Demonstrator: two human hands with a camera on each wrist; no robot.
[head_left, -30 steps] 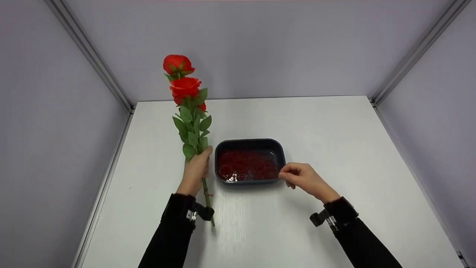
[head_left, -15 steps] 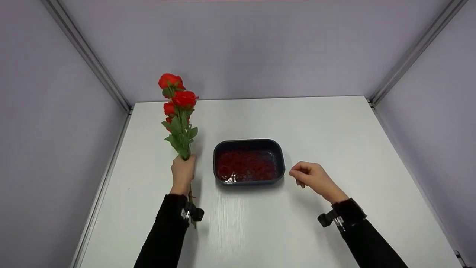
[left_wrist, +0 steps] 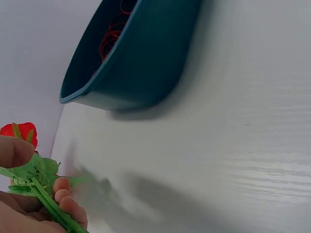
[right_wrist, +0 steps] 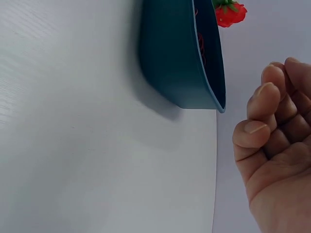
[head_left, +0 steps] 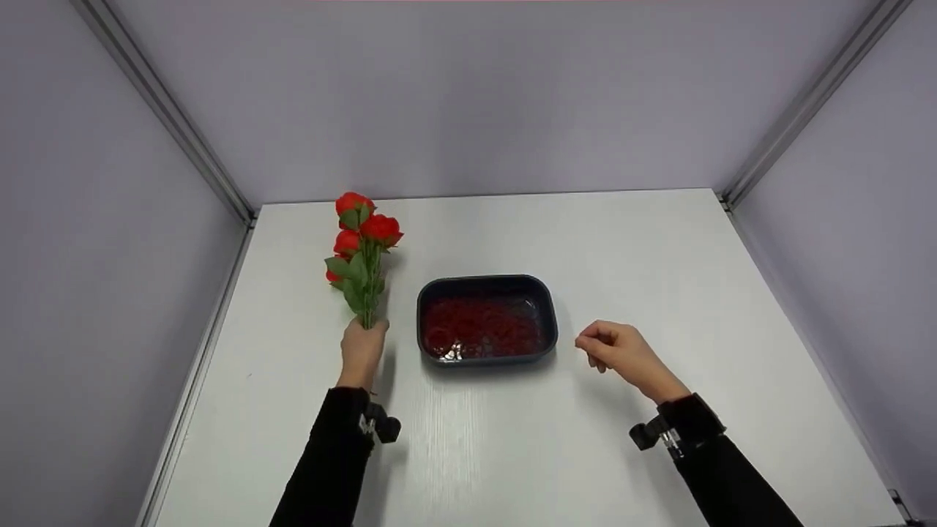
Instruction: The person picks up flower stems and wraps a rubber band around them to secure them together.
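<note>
My left hand (head_left: 363, 342) grips the green stems of a bunch of red roses (head_left: 360, 245), left of a dark blue tray (head_left: 487, 280). The blooms point away from me, low over the white table (head_left: 659, 263). In the left wrist view my fingers (left_wrist: 65, 199) curl round the stems (left_wrist: 48, 208), with the tray (left_wrist: 136, 68) beyond. Red rubber bands (head_left: 479, 327) fill the tray. My right hand (head_left: 596, 345) hovers just right of the tray, fingers loosely curled. Its palm (right_wrist: 279, 170) holds nothing in the right wrist view, where the tray (right_wrist: 175, 58) shows too.
Pale walls with metal corner rails (head_left: 168, 110) enclose the table on three sides. The table's left edge (head_left: 212, 344) runs close to the roses.
My left hand has lowered the roses and tipped them away from me, nearer the table. My right hand has drawn back from the tray's right rim.
</note>
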